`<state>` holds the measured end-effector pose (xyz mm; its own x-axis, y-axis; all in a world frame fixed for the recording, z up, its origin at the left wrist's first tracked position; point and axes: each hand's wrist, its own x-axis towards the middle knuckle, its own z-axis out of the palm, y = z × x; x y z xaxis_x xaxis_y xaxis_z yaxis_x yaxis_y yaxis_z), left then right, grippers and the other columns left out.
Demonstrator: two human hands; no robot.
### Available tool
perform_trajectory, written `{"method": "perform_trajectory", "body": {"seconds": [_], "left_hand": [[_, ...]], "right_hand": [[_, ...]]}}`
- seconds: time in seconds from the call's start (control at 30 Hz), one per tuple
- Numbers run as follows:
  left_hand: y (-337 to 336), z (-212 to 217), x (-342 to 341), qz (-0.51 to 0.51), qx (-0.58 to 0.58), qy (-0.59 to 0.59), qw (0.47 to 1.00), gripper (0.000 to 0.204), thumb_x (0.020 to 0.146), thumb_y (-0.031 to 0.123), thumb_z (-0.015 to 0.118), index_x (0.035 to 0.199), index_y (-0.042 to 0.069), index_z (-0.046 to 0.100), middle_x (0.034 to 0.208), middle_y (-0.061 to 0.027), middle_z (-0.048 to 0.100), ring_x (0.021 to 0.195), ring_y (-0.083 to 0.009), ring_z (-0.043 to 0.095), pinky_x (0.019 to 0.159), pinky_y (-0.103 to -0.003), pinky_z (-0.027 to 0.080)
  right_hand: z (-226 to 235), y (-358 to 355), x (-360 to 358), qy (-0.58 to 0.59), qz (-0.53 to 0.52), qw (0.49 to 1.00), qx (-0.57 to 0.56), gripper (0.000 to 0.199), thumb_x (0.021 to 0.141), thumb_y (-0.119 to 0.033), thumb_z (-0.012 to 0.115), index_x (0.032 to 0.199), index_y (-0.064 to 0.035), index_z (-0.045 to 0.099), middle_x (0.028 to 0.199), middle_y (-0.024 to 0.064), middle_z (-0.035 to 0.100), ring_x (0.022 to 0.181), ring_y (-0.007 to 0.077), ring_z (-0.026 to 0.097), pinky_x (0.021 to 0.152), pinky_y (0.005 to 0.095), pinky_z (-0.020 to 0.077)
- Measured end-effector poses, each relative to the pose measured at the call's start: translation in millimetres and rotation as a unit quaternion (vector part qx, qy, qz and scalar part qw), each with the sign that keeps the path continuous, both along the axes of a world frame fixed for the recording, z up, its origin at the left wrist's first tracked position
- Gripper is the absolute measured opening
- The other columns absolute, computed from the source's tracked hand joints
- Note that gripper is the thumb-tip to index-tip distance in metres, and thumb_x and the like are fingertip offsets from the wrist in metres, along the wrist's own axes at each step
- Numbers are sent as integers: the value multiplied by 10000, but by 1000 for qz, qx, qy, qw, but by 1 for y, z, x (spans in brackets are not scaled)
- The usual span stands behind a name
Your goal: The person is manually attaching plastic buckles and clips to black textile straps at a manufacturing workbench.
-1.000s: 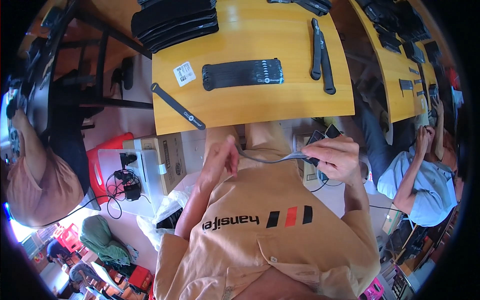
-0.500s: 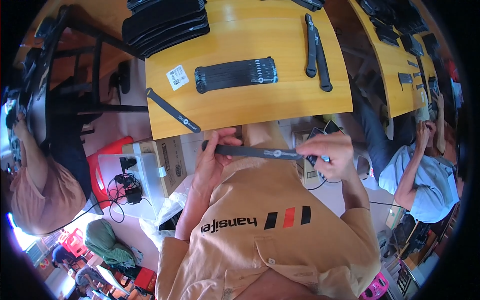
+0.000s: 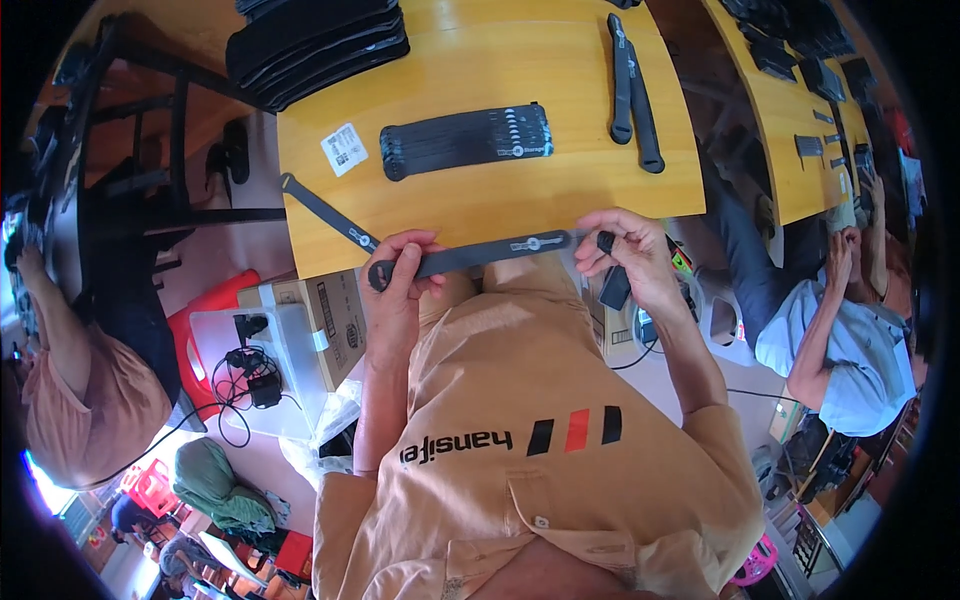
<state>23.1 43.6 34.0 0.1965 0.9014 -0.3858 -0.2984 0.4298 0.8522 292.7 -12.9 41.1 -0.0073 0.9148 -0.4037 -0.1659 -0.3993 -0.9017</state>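
Your left hand (image 3: 400, 275) and right hand (image 3: 622, 250) each pinch one end of the long flat black strap (image 3: 478, 255), pulling it straight at the near edge of the yellow wooden counter (image 3: 480, 205).

The person holds a long flat black strap (image 3: 470, 256) stretched level at the near edge of the yellow wooden table (image 3: 560, 190), the left hand (image 3: 400, 275) pinching its rounded end, the right hand (image 3: 625, 250) gripping the other end. On the table lie a fanned row of black straps (image 3: 465, 140), two more straps (image 3: 632, 90) and a white label (image 3: 345, 150).
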Motion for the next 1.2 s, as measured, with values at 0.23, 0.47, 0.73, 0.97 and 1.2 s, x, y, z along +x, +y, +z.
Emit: {"method": "perform_trajectory", "body": {"seconds": [0.23,0.47,0.73,0.97,1.2], "left_hand": [[4,2,0,-41,7,-10,999,231,902,164,504,1003,-36,560,867,-123,612,646,-121,573,552,-212,478],[5,13,10,-89,2,-46,995,210,896,134,508,987,-48,561,827,-135,613,647,-132,581,547,-226,490],[16,0,-4,-54,-2,-41,998,168,875,81,524,964,-53,572,833,-125,615,629,-147,590,546,-229,491],[33,-12,-18,-21,-43,-19,999,176,836,14,550,999,-40,591,823,-99,628,652,-137,618,585,-216,518],[65,-31,-7,13,58,174,983,134,812,43,610,926,-26,620,764,-52,616,625,-88,587,559,-197,486]], "right_hand": [[-3,14,-15,-30,16,999,24,426,841,-230,507,1223,-51,444,1122,121,520,899,169,584,662,269,514],[0,29,-24,-248,181,937,165,401,768,-132,568,1149,-18,518,1045,73,551,935,143,537,700,237,448],[-17,21,1,-5,152,988,14,182,877,-90,512,1002,20,585,740,43,588,683,102,570,625,221,454],[-20,35,2,-37,58,996,51,203,887,-135,515,992,10,611,822,42,563,621,79,536,536,169,400],[-39,61,-1,-83,-62,994,-19,82,844,-56,566,886,-15,623,753,2,577,587,46,507,482,157,385]]}}
